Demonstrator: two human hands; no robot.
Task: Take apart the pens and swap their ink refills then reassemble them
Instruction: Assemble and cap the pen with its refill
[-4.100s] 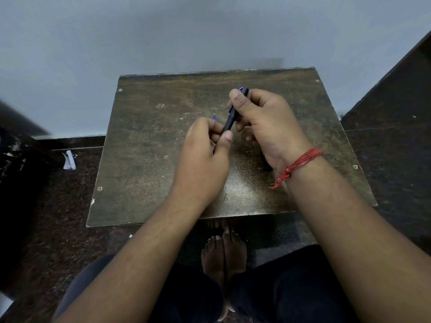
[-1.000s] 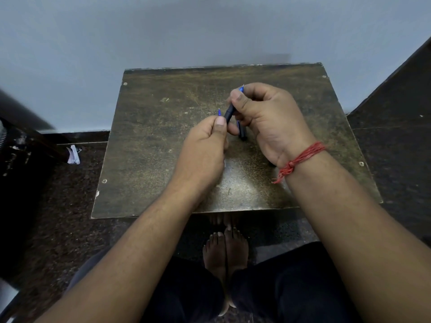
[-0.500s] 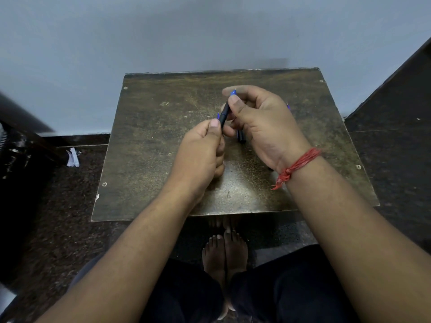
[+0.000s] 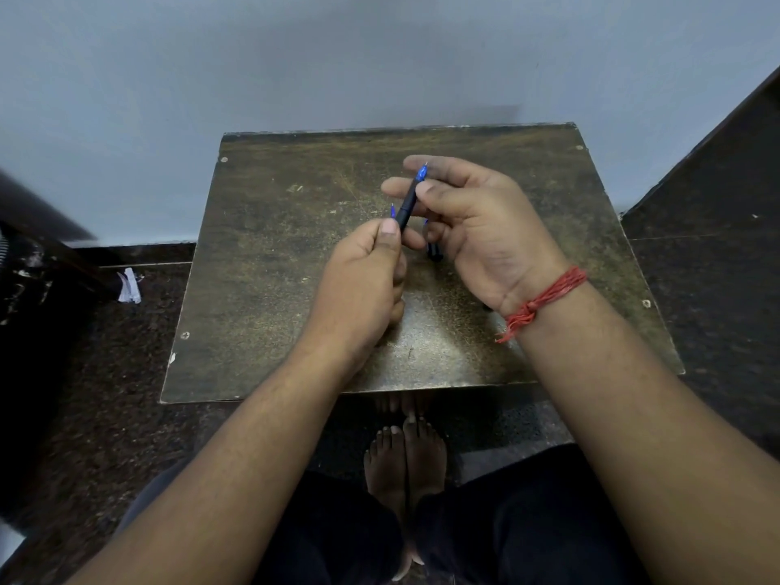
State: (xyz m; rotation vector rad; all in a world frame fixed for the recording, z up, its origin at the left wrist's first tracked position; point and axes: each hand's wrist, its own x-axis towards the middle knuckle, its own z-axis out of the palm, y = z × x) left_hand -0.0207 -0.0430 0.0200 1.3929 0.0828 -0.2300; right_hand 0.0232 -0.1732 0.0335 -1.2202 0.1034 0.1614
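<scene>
- The right hand (image 4: 472, 230) pinches a black pen barrel (image 4: 406, 206) between thumb and forefinger; the barrel tilts up toward the counter's far edge, with a blue tip (image 4: 421, 173) showing at its upper end.
- The lower fingers of that hand curl around a second dark pen part (image 4: 434, 250), of which only the lower end and a bit of blue show.
- The left hand (image 4: 363, 280) is curled into a fist, thumb on top, touching the lower end of the barrel; a small blue point (image 4: 392, 209) sticks up from it, so it grips something thin, most of it hidden.
- Both hands are above the middle of the counter (image 4: 270, 289), a worn dark board set against the wall.
- A red thread band (image 4: 544, 299) circles the right wrist.
- A scrap of white paper (image 4: 128, 285) lies on the floor off the counter's left edge.
- Bare feet (image 4: 405, 462) show below the near edge.
</scene>
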